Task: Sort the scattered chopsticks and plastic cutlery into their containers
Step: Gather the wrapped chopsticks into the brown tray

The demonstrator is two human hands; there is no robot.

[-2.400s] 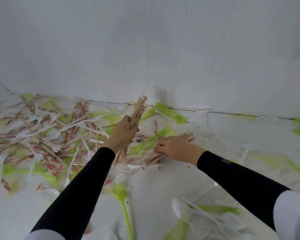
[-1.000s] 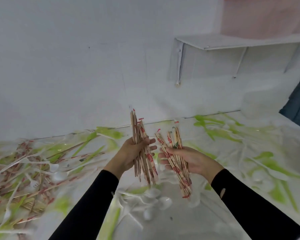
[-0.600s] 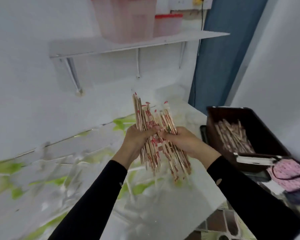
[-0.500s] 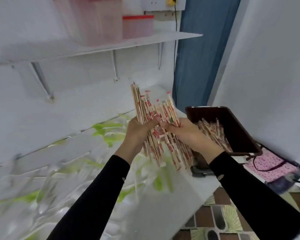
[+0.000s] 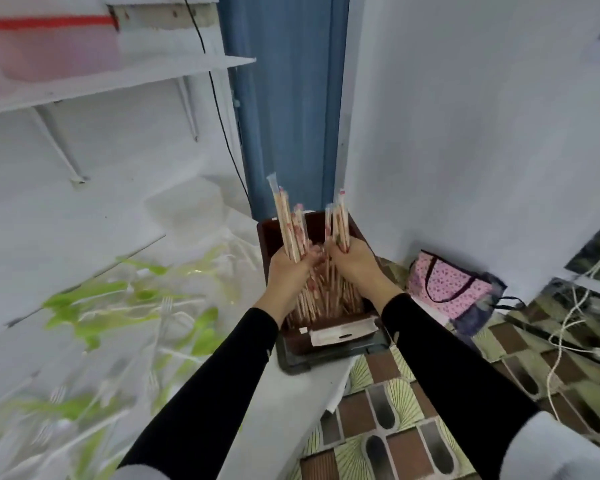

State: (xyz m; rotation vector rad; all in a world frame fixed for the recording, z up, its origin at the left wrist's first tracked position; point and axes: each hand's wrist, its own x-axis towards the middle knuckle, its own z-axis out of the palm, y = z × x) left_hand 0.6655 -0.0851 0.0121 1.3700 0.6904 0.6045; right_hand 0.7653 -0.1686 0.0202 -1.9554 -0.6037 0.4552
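Two bundles of chopsticks (image 5: pixel 289 223) stand upright over the brown bin (image 5: pixel 293 341) at the worktop's (image 5: pixel 291 407) right edge, left hand (image 5: pixel 288 268) gripping one, right hand (image 5: pixel 352 263) the other; released this upright, they may topple past the rim to the floor (image 5: pixel 378 410)

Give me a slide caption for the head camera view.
Left hand and right hand each hold chopsticks upright over the brown bin; green and white cutlery litters the table.
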